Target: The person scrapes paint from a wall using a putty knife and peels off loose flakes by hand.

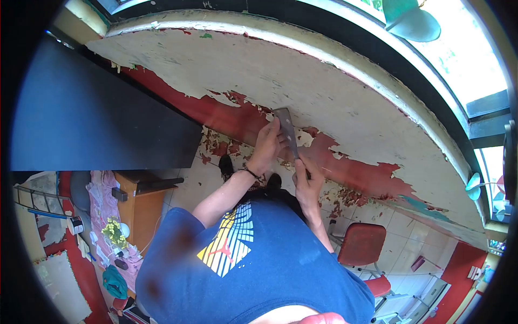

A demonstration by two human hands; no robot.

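The right hand (pixel 309 181) wraps the handle of a scraper (pixel 290 135), whose blade lies at the wall (pixel 226 65) beside torn red paint (pixel 232 120). The left hand (pixel 266 144) curls at the blade, probably adding pressure and steadying it; whether it pinches or merely pushes, I can't tell. With the hands at the dial's centre, a dark panel (pixel 97 113) limits leftward reach at nine to ten o'clock. Pale wall spreads openly toward two. A red chair (pixel 364 243) sits around five, clear of both hands.

My right hand (pixel 308 181) hides part of my scraper (pixel 287 123). The top edge crops a green leaf-shaped ornament (pixel 413 24).
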